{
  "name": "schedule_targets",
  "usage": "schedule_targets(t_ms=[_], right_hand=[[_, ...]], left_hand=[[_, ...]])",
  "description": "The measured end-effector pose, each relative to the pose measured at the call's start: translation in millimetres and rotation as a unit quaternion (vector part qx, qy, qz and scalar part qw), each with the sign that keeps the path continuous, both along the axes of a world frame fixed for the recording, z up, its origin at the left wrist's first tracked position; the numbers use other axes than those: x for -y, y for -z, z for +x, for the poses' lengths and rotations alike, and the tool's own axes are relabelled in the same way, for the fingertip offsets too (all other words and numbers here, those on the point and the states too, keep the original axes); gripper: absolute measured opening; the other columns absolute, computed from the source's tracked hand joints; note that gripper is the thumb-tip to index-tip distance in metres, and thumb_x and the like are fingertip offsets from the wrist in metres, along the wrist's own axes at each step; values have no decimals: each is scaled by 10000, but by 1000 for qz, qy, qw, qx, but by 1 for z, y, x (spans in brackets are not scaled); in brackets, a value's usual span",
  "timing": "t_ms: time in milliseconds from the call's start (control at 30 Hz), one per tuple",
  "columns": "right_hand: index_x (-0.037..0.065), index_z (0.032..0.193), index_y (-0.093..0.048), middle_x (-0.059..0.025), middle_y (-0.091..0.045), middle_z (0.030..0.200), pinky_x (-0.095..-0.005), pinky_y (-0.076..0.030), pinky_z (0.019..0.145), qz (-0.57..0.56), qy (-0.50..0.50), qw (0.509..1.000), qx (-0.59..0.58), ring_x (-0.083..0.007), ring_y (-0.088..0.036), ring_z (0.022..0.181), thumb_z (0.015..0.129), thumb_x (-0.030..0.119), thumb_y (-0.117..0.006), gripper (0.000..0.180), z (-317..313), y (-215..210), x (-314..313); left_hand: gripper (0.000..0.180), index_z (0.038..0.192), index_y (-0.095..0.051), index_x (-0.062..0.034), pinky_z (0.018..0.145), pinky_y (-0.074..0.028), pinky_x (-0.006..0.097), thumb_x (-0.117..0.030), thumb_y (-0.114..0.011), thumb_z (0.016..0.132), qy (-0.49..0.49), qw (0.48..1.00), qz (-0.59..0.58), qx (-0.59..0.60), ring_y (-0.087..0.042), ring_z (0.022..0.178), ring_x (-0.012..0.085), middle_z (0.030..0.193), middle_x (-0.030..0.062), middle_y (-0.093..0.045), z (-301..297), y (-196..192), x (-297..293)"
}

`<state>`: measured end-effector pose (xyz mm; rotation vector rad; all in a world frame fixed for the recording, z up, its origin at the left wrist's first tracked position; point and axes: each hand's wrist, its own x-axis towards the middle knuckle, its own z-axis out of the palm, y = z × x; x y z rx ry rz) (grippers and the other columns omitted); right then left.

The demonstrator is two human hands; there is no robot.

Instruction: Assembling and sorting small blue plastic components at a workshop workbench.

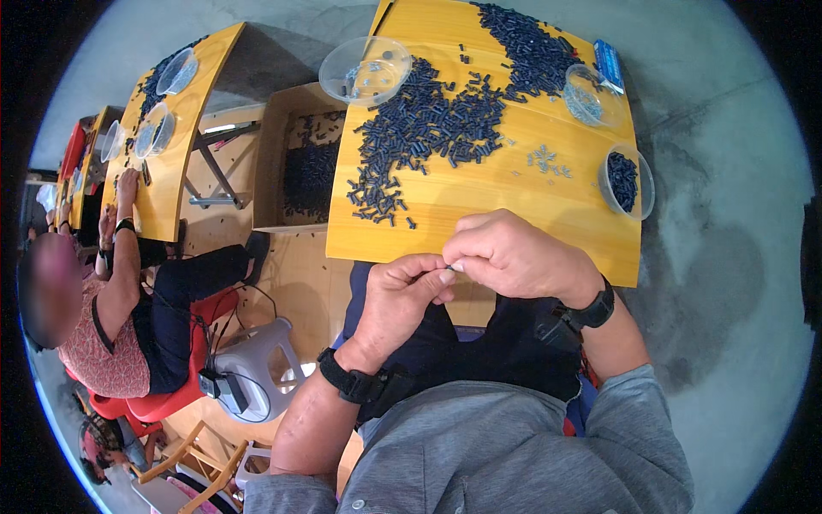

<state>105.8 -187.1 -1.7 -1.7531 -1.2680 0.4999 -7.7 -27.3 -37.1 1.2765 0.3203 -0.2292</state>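
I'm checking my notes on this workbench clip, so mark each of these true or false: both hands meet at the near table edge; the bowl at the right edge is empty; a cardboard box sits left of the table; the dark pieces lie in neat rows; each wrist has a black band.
1. Both hands meet at the near table edge. True: the left hand and right hand pinch a small dark piece together.
2. The bowl at the right edge is empty. False: it holds dark pieces.
3. A cardboard box sits left of the table. True.
4. The dark pieces lie in neat rows. False: they form a loose heap.
5. Each wrist has a black band. True.
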Motion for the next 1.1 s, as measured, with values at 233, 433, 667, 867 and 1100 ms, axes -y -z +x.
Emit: schedule_targets(t_ms=[233,433,667,867,1100], right_hand=[[-6,834,-612,-58,-579,707,-254,-445,510,-105,112,956,-251,-125,-583,567,832,-18,-549,64,-9,-15,-3],[15,803,-612,-85,-574,681,-295,-451,515,-21,134,977,-162,-180,-575,568,811,25,-582,33,-18,-1,-1],[20,834,-615,-111,-572,712,-354,-462,557,67,153,986,-9,-276,-575,650,764,-21,-605,82,-35,11,0],[13,852,-607,-110,-584,722,-356,-468,552,93,173,980,-4,-269,-582,650,759,-40,-616,108,-38,9,-2],[12,853,-599,-118,-586,727,-356,-468,552,116,193,974,-32,-272,-582,639,770,-35,-613,96,-40,11,-7]], left_hand=[[98,931,-659,31,601,-482,200,-37,-619,873,-25,999,-43,-8,-587,645,67,745,30,-647,2,-3,-3],[87,917,-662,25,599,-482,200,-34,-616,872,-21,998,-41,-30,-588,648,71,756,31,-649,3,-8,-3],[84,907,-668,16,603,-487,201,-39,-614,873,-4,999,-39,-4,-593,654,73,768,29,-652,1,-4,-4],[86,914,-668,11,610,-494,209,-32,-602,880,3,999,-41,12,-597,663,75,778,31,-655,1,-4,-4],[99,937,-651,20,625,-489,221,-34,-582,889,-2,999,-51,6,-592,682,97,813,45,-647,3,-8,-8]])
